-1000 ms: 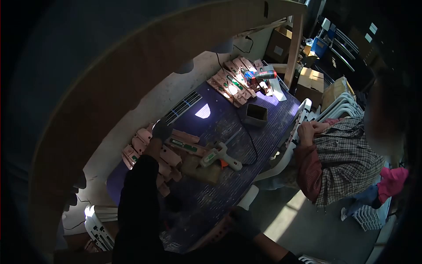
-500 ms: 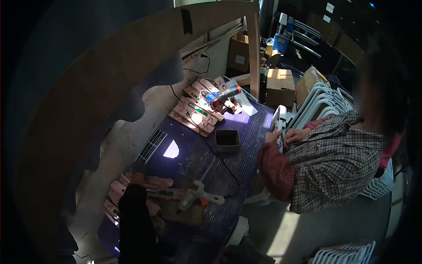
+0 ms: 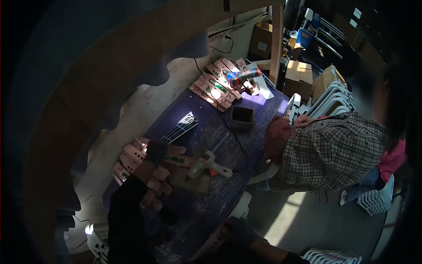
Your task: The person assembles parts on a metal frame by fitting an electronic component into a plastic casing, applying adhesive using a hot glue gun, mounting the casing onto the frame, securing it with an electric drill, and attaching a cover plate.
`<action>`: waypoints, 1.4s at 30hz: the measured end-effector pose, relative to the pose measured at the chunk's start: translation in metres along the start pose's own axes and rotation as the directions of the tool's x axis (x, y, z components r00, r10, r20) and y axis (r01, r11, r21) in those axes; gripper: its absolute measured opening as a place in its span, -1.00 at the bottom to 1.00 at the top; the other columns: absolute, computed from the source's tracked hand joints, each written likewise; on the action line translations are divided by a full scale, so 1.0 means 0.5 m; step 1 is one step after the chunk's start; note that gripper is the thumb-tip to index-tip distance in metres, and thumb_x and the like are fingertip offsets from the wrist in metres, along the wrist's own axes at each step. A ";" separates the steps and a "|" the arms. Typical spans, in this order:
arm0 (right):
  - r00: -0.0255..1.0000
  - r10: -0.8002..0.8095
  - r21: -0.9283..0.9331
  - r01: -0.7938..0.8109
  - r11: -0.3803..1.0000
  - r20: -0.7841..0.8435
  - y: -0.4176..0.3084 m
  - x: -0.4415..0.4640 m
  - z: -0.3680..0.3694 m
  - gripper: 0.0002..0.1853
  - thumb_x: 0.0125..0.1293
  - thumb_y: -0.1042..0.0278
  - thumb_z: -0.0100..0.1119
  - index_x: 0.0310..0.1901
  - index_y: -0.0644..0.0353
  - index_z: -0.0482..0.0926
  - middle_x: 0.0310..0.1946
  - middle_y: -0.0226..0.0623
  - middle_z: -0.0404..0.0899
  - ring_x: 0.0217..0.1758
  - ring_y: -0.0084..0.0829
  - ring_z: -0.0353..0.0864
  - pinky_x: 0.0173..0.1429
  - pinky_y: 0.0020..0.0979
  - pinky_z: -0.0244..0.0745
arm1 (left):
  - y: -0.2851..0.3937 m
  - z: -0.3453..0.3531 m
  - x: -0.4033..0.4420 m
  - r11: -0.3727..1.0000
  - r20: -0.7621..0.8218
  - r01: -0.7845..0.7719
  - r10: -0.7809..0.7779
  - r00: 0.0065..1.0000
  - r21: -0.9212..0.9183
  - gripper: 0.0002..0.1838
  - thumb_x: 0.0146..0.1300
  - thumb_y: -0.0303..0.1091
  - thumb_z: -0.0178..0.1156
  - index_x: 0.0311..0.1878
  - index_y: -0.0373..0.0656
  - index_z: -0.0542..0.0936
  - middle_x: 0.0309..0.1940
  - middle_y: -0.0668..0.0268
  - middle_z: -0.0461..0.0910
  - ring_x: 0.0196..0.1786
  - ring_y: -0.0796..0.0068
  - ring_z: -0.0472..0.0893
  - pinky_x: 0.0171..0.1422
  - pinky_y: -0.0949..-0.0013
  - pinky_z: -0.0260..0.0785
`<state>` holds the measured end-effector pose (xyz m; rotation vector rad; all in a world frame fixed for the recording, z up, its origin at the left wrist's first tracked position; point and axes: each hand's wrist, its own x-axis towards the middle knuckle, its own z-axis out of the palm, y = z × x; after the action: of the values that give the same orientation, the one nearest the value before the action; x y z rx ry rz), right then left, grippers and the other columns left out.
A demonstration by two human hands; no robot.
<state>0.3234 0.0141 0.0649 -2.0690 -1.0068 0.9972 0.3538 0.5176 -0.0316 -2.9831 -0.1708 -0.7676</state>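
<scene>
My left hand, in a dark glove, is over the near stack of pink slotted parts at the left of the purple table. Its fingers are lost in shadow. At the bottom, my right hand, also gloved, is closed on the edge of a dim pinkish part with holes. Right of the near stack a pale glue gun rests on a brownish block. Beyond my left hand lies a bundle of thin dark strips with a blue band, partly sunlit.
A second stack of pink parts bears a blue and red cordless drill. An open dark box and a black cord are mid-table. At right, a person in a checked shirt stands by white frames.
The view has shifted, moving the table up and right in the picture. My right hand has come into view at the bottom with the holed part. My left hand stays by the near stack.
</scene>
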 end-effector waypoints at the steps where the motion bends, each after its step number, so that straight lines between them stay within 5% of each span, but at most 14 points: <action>1: 1.000 -0.016 -0.079 0.014 0.997 -0.014 0.007 0.006 0.004 -0.74 0.33 0.15 0.14 -0.10 0.13 0.60 -0.27 -0.15 0.64 -0.16 -0.22 0.68 -0.08 -0.28 0.56 | 0.006 -0.011 -0.008 0.996 0.162 -0.018 0.003 0.987 0.090 -0.93 0.09 -0.38 0.12 -0.41 -0.04 0.59 -0.50 0.21 0.59 -0.35 0.13 0.65 -0.27 0.13 0.45; 6: 0.985 -0.010 0.055 0.020 0.998 -0.170 0.002 0.002 0.030 -0.70 0.33 0.20 0.18 -0.01 0.19 0.58 -0.26 -0.18 0.62 -0.16 -0.32 0.66 -0.06 -0.27 0.56 | 0.037 -0.205 0.028 0.949 0.239 0.129 -0.202 0.950 0.289 -0.95 0.04 -0.41 0.18 -0.38 -0.09 0.57 -0.43 0.20 0.59 -0.32 0.17 0.62 -0.22 0.19 0.42; 11: 0.959 0.173 0.569 -0.015 0.822 -0.225 -0.092 0.032 0.024 -0.63 0.33 0.21 0.20 0.06 0.28 0.54 -0.22 -0.26 0.64 -0.15 -0.37 0.64 -0.02 -0.32 0.57 | 0.239 -0.417 -0.055 0.990 -0.300 0.131 -0.112 0.947 0.047 -0.88 0.05 -0.40 0.20 -0.31 -0.15 0.59 -0.38 0.20 0.55 -0.28 0.15 0.56 -0.16 0.10 0.38; 12: 0.967 0.210 0.827 0.000 0.562 -0.142 -0.148 0.043 0.004 -0.63 0.33 0.24 0.20 0.06 0.30 0.53 -0.20 -0.26 0.64 -0.14 -0.36 0.65 -0.02 -0.34 0.58 | 0.320 -0.471 -0.087 0.972 0.071 0.236 -0.235 0.969 -0.009 -0.82 0.06 -0.38 0.22 -0.24 -0.17 0.59 -0.34 0.21 0.55 -0.23 0.11 0.55 -0.13 0.07 0.37; 16: 0.961 0.251 0.985 -0.144 0.091 0.117 -0.163 0.133 0.017 -0.63 0.33 0.29 0.20 0.08 0.33 0.52 -0.12 -0.26 0.65 -0.09 -0.35 0.66 -0.01 -0.36 0.58 | 0.524 -0.470 -0.285 0.917 -0.063 0.037 -0.068 0.996 -0.398 -0.69 0.13 -0.30 0.31 -0.05 -0.15 0.60 -0.08 0.12 0.55 -0.05 0.12 0.55 -0.03 0.03 0.37; 20: 0.962 0.269 0.968 -0.116 0.220 0.054 -0.127 0.155 0.022 -0.66 0.30 0.37 0.23 0.08 0.28 0.54 -0.10 -0.24 0.65 -0.04 -0.37 0.66 -0.01 -0.37 0.59 | 0.574 -0.551 -0.310 0.843 0.012 0.130 -0.144 0.989 -0.523 -0.63 0.19 -0.26 0.30 0.04 -0.18 0.56 -0.02 0.11 0.54 -0.02 0.12 0.55 0.01 0.06 0.39; 24: 0.991 -0.126 0.796 0.037 0.604 0.050 -0.178 0.108 0.031 -0.48 0.32 0.44 0.24 0.29 0.21 0.37 0.16 -0.26 0.51 0.18 -0.39 0.54 0.19 -0.30 0.51 | 0.509 -0.557 -0.295 0.351 0.213 0.599 -0.709 0.672 -0.720 -0.63 0.31 -0.29 0.22 0.12 -0.26 0.51 -0.03 0.11 0.53 -0.02 0.19 0.56 0.00 0.20 0.44; 28: 0.944 -0.329 0.618 0.235 0.750 0.040 -0.214 0.082 0.046 -0.61 0.29 0.46 0.25 0.15 0.30 0.50 0.02 -0.27 0.61 0.06 -0.40 0.60 0.09 -0.35 0.55 | 0.444 -0.571 -0.215 0.408 0.134 0.445 -0.600 0.789 -0.797 -0.70 0.37 -0.28 0.14 0.07 -0.24 0.55 -0.06 0.21 0.54 -0.06 0.44 0.56 -0.03 0.36 0.44; 30: 0.951 -0.303 0.569 0.216 0.794 0.062 -0.216 0.071 0.045 -0.60 0.29 0.47 0.24 0.17 0.29 0.49 0.01 -0.28 0.61 0.06 -0.40 0.60 0.12 -0.34 0.54 | 0.452 -0.624 -0.178 0.080 0.420 0.590 -0.626 0.657 -0.804 -0.73 0.37 -0.31 0.14 0.04 -0.25 0.57 -0.12 0.24 0.57 -0.08 0.51 0.54 -0.03 0.41 0.42; 34: 0.978 -0.155 0.643 0.027 0.765 0.143 -0.197 0.060 0.039 -0.58 0.30 0.48 0.20 0.20 0.28 0.46 0.00 -0.25 0.61 0.07 -0.36 0.60 0.17 -0.27 0.53 | 0.455 -0.594 -0.185 0.067 0.434 0.578 -0.592 0.679 -0.813 -0.79 0.37 -0.40 0.14 -0.02 -0.29 0.54 -0.11 0.20 0.53 -0.11 0.41 0.57 -0.06 0.38 0.45; 35: 0.980 -0.144 0.646 0.021 0.763 0.138 -0.189 0.062 0.038 -0.58 0.30 0.48 0.20 0.20 0.28 0.46 0.00 -0.25 0.61 0.07 -0.36 0.60 0.17 -0.27 0.53 | 0.456 -0.592 -0.190 0.370 0.236 0.498 -0.565 0.790 -0.784 -0.81 0.37 -0.41 0.14 -0.03 -0.29 0.54 -0.11 0.20 0.54 -0.10 0.42 0.57 -0.05 0.37 0.45; 37: 0.991 0.069 0.968 0.095 0.233 -0.114 -0.189 0.074 0.025 -0.63 0.30 0.51 0.14 0.16 0.29 0.46 0.00 -0.22 0.61 0.09 -0.28 0.61 0.22 -0.22 0.53 | 0.469 -0.583 -0.216 0.633 0.047 0.374 -0.471 0.881 -0.678 -0.82 0.36 -0.42 0.13 -0.04 -0.29 0.54 -0.11 0.20 0.54 -0.08 0.42 0.57 -0.04 0.36 0.45; 38: 0.991 0.075 0.993 0.111 -0.045 -0.108 -0.194 0.075 0.004 -0.66 0.31 0.52 0.10 0.13 0.27 0.46 0.00 -0.19 0.61 0.10 -0.21 0.61 0.26 -0.16 0.53 | 0.495 -0.575 -0.255 0.488 0.042 0.465 -0.655 0.755 -0.739 -0.82 0.36 -0.42 0.13 -0.04 -0.29 0.54 -0.10 0.18 0.54 -0.03 0.39 0.57 -0.01 0.32 0.45; 42: 0.989 0.060 0.969 0.145 -0.201 -0.135 -0.172 0.081 -0.023 -0.69 0.33 0.49 0.09 0.11 0.24 0.46 -0.03 -0.20 0.61 0.08 -0.22 0.62 0.28 -0.12 0.51 | 0.581 -0.533 -0.331 0.248 0.066 0.493 -0.843 0.534 -0.834 -0.81 0.36 -0.39 0.14 -0.04 -0.27 0.54 -0.07 0.15 0.54 -0.03 0.34 0.56 0.00 0.25 0.45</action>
<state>0.3190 0.0899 0.1233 -0.5577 0.0991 0.9944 0.1179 0.1920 0.1135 -3.2315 -1.6874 -2.0224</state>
